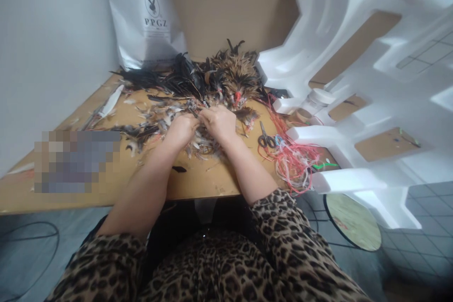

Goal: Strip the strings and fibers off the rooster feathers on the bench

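Note:
My left hand (182,130) and my right hand (219,122) meet over the middle of the table, fingers closed and knuckles nearly touching. Dark feathers (194,110) show at the fingertips of both; the fingers cover the rest of them. Under and around the hands spreads a litter of loose brown, grey and white feathers (155,122). Just beyond lie long black feathers (180,78) and a bushy brown bundle (239,73) with red at its base. Small scissors (266,137) with black handles rest to the right of my right hand.
Tangled red and white strings (295,163) lie at the table's right edge, beside white foam packing (354,181). A silver bag (145,23) stands at the back left. A blurred-out patch (76,163) covers something at left. A round stool (352,222) is below right.

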`<state>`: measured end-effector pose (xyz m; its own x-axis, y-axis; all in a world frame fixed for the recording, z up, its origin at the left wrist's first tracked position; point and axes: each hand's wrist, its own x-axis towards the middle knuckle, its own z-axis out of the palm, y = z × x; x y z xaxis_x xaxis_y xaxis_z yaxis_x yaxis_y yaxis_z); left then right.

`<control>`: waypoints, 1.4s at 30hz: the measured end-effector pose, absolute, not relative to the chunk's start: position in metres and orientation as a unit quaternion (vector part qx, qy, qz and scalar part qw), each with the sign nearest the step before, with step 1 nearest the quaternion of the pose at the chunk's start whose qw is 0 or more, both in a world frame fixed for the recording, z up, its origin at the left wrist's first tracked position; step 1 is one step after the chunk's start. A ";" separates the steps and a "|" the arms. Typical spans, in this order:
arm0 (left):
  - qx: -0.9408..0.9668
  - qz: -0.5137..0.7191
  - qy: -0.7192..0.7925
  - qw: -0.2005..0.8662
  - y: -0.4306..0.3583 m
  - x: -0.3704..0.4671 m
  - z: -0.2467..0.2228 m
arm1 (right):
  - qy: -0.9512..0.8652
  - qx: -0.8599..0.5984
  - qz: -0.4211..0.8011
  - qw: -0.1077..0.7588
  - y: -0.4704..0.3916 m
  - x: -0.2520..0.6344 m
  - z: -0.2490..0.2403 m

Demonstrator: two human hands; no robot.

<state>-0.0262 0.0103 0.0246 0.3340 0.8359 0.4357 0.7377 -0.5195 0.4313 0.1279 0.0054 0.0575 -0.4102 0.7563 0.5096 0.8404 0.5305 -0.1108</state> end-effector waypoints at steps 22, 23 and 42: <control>0.485 0.588 0.510 0.398 0.024 -0.025 0.009 | -0.763 -0.421 0.289 0.397 0.020 0.124 0.032; 0.506 0.571 0.529 0.371 0.023 -0.027 0.009 | -0.794 -0.416 0.226 0.381 0.015 0.122 0.033; 0.719 0.380 0.409 0.414 0.001 -0.030 0.031 | -0.721 -0.406 0.447 0.340 0.040 0.169 0.044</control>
<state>-0.0300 0.0013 0.0309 0.3771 0.9025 0.2080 0.2743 -0.3234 0.9057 0.1693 0.0400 0.0440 -0.4389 0.8894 0.1276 0.2811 0.2708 -0.9207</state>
